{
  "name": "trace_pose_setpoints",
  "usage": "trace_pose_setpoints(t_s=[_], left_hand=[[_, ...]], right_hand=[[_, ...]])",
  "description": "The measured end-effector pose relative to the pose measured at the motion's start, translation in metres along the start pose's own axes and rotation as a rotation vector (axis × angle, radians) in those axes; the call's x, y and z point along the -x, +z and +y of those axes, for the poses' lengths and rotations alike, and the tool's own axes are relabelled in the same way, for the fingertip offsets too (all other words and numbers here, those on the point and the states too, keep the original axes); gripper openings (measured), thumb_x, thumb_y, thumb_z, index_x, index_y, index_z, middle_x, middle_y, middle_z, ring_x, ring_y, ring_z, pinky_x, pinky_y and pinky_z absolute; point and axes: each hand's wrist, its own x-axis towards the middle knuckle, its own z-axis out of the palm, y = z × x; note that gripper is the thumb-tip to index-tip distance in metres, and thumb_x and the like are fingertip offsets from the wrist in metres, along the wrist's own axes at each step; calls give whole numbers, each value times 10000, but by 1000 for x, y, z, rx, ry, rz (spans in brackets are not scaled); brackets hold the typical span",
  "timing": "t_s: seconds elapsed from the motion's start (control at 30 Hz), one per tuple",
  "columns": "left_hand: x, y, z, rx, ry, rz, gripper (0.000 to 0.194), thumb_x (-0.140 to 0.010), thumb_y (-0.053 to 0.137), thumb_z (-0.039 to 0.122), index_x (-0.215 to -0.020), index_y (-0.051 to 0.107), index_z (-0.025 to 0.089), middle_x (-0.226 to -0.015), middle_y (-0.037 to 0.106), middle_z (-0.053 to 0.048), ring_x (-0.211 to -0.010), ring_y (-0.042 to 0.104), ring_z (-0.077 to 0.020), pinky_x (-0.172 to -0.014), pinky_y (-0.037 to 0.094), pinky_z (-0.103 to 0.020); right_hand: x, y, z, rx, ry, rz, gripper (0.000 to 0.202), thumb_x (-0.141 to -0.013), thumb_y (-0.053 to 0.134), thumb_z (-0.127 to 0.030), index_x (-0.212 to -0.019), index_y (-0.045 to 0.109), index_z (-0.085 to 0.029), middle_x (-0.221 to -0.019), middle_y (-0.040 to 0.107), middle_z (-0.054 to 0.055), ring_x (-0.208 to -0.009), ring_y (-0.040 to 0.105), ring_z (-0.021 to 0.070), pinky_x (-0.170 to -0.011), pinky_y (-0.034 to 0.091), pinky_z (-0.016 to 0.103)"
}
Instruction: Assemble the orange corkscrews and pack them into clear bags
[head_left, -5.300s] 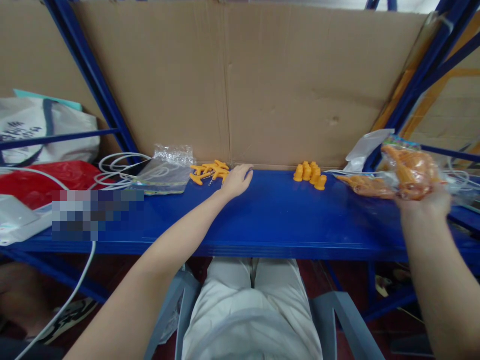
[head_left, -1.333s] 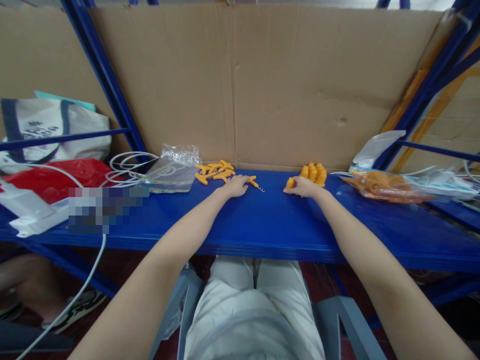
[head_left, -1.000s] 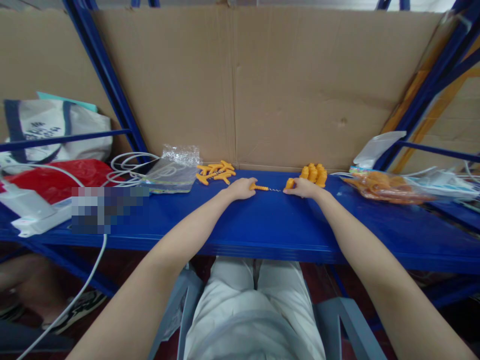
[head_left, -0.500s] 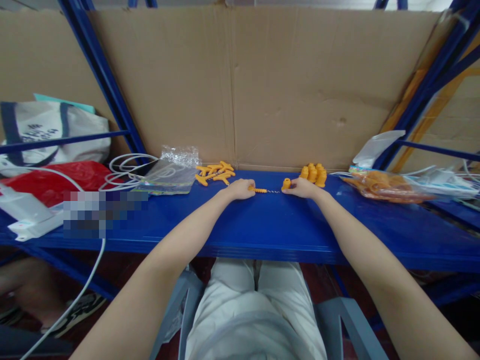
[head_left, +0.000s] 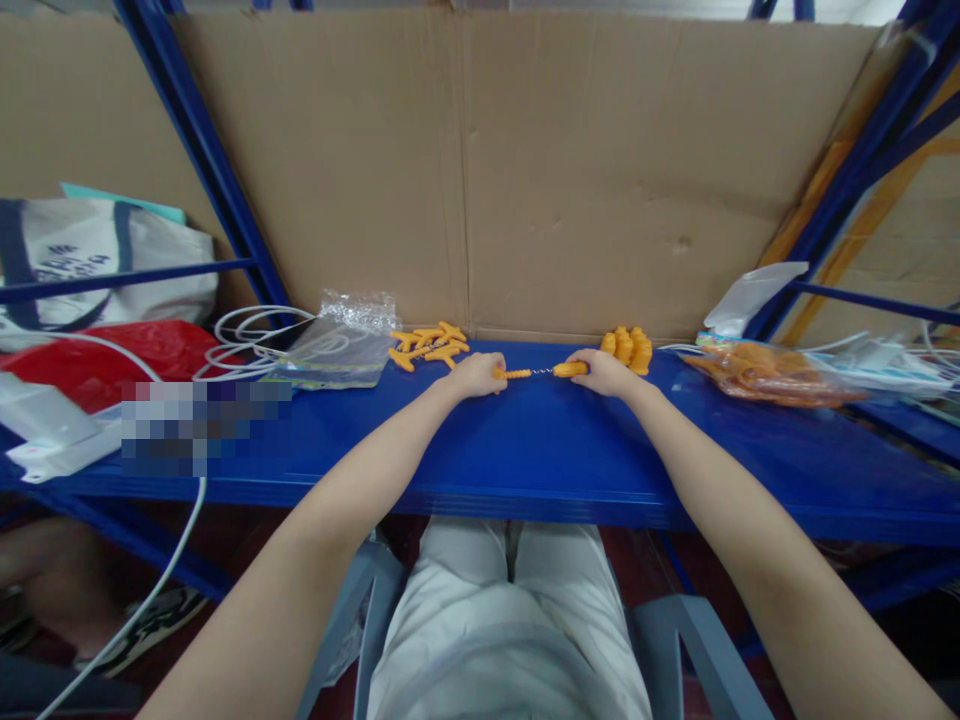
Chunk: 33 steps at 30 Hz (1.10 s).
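My left hand [head_left: 478, 375] is closed on the handle of an orange corkscrew piece [head_left: 517, 374], whose thin metal spiral points right. My right hand [head_left: 602, 373] grips an orange bottle-shaped piece [head_left: 570, 369] lying sideways, its narrow end toward the spiral. The spiral's tip reaches the orange piece or ends right at it; which one I cannot tell. Behind my left hand lie several orange T-shaped pieces [head_left: 427, 344]. Several upright orange bottle-shaped pieces [head_left: 628, 348] stand behind my right hand.
Clear plastic packaging [head_left: 337, 345] and white cables lie left on the blue table [head_left: 540, 450]. A bag of orange parts [head_left: 772, 370] is at right. Cardboard [head_left: 562, 180] stands behind. Far left are a red bag [head_left: 135, 360] and a person's leg [head_left: 60, 575].
The orange piece in my right hand has tipped from upright onto its side and moved left. The gap between it and the metal spiral has closed. My left hand shifted slightly left.
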Motion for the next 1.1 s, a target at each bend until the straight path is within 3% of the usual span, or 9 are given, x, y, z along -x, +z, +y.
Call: trace_pose_setpoints(t_s=[0.77, 0.97, 1.1], left_hand=[[0, 0, -1, 36, -44, -2, 319, -812, 625, 300, -1114, 636, 198, -901, 754, -54, -827, 695, -219, -729, 490, -276], [0, 1, -1, 16, -66, 69, 344, -820, 618, 281, -1157, 618, 212, -963, 751, -63, -935, 693, -240, -752, 495, -280], [1, 2, -2, 18, -3, 124, 397, -833, 623, 279, -1222, 581, 213, -996, 742, -70, -955, 692, -250, -788, 505, -299]], right_hand=[[3, -3, -5, -60, -17, 31, 337, -802, 660, -140, -1137, 703, -151, -1109, 739, 104, -1035, 693, 256, -943, 514, 367], [0, 2, 4, -104, -98, 89, 325, -785, 667, -139, -1106, 722, -158, -1107, 744, 98, -1035, 698, 270, -940, 532, 396], [-1, 4, 3, -131, -114, 90, 344, -776, 670, -123, -1112, 734, -163, -1127, 742, 98, -1050, 697, 269, -956, 531, 394]])
